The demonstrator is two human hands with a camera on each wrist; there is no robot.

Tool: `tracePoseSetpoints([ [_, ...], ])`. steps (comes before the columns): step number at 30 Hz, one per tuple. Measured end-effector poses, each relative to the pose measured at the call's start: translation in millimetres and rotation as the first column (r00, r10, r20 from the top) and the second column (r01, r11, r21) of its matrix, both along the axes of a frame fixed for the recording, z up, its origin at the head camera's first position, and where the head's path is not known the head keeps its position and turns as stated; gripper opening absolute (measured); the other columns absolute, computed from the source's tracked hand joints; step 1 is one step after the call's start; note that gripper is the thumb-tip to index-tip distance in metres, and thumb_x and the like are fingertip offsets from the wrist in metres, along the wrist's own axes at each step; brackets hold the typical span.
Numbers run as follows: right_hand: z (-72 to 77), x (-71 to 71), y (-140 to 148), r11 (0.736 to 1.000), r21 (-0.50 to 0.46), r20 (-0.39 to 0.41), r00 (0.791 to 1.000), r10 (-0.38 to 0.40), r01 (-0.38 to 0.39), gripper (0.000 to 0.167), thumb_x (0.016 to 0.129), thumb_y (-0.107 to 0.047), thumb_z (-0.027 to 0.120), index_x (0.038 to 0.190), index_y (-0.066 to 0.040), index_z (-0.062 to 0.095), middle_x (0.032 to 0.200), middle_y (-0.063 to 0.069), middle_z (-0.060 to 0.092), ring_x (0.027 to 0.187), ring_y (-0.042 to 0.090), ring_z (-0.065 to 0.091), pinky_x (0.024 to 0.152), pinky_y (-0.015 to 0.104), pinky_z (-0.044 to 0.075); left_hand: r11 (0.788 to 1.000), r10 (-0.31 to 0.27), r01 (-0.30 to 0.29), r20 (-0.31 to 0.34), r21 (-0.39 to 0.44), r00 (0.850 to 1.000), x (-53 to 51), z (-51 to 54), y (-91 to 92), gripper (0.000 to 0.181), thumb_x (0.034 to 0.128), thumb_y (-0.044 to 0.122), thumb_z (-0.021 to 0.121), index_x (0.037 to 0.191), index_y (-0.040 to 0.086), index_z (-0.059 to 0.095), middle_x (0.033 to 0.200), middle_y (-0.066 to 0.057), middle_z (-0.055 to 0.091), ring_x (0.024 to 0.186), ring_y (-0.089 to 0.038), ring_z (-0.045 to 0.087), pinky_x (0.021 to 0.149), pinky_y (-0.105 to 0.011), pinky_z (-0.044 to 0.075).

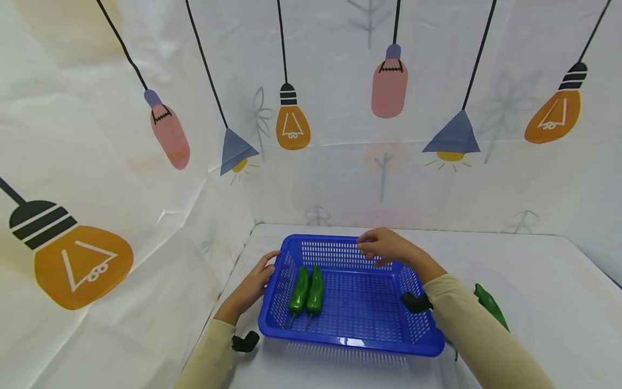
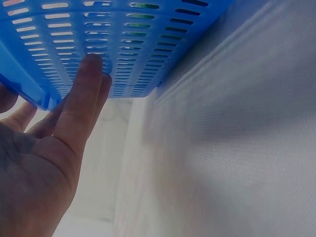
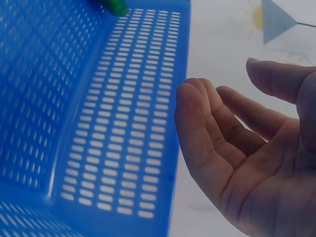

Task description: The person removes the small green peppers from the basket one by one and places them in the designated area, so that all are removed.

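Observation:
A blue plastic basket (image 1: 359, 343) with slotted walls stands on the table. Two long green peppers (image 1: 298, 292) lie side by side in its left half, stems toward the front. My left hand (image 1: 254, 286) is at the basket's left rim; in the left wrist view its nearly straight fingers (image 2: 81, 106) touch the slotted outer wall. Over the back rim, my right hand (image 1: 389, 246) holds nothing, its fingers bent loosely and the thumb apart from them. Another green pepper (image 1: 491, 305) lies on the table at the right, partly hidden by my right forearm.
The white table (image 1: 544, 281) stretches to the right of the basket. White sheeting (image 1: 340, 183) printed with lamps and bulbs hangs behind it and along the left side. A dark stem tip (image 1: 455, 354) shows beside the basket's front right corner.

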State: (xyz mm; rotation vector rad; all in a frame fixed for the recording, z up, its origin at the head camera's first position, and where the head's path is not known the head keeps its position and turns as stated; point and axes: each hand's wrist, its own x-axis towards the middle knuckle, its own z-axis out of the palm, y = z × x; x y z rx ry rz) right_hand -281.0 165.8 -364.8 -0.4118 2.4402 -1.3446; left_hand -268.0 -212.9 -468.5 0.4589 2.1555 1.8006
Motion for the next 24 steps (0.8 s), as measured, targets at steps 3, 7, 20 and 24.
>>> tracePoseSetpoints([
  [3,-3.8,-1.5,-7,1.000,-0.007,0.009,1.000,0.008,-0.007,0.044,0.103,-0.016,0.059,0.137,0.011,0.053,0.115,0.027,0.065,0.106,0.042,0.065,0.078,0.046,0.059,1.000,0.000,0.000,-0.003,0.002,1.000,-0.3,-0.8,-0.4,0.052,0.1114,0.035,0.036,0.159,0.018,0.022,0.133,-0.022,0.056,0.111,-0.031,0.063,0.089,-0.042,0.053],
  [7,-9.0,-3.1,-14,1.000,-0.021,0.038,0.999,0.007,-0.007,0.044,0.103,-0.015,0.060,0.137,0.010,0.054,0.116,0.026,0.065,0.107,0.042,0.065,0.080,0.048,0.058,1.000,-0.004,0.004,-0.010,-0.002,1.000,-0.1,-0.8,-0.6,0.052,0.1116,0.035,0.035,0.159,0.019,0.021,0.134,-0.023,0.056,0.112,-0.032,0.063,0.090,-0.043,0.052],
  [20,-17.2,-4.9,-37,1.000,0.005,0.080,0.997,0.019,-0.020,0.041,0.103,-0.014,0.058,0.137,0.009,0.055,0.115,0.026,0.065,0.107,0.042,0.065,0.079,0.048,0.058,1.000,0.017,-0.017,-0.020,-0.018,1.000,3.2,3.5,1.6,0.050,0.1119,0.031,0.033,0.159,0.019,0.021,0.133,-0.021,0.057,0.111,-0.031,0.063,0.091,-0.044,0.052],
  [24,-19.0,-4.4,-43,1.000,0.008,0.090,0.996,0.026,-0.027,0.040,0.104,-0.014,0.057,0.136,0.009,0.056,0.113,0.025,0.066,0.106,0.041,0.065,0.082,0.051,0.057,0.999,0.023,-0.024,-0.017,-0.025,1.000,3.7,3.7,2.1,0.050,0.1120,0.030,0.033,0.159,0.019,0.021,0.133,-0.020,0.057,0.111,-0.031,0.063,0.092,-0.045,0.052],
])
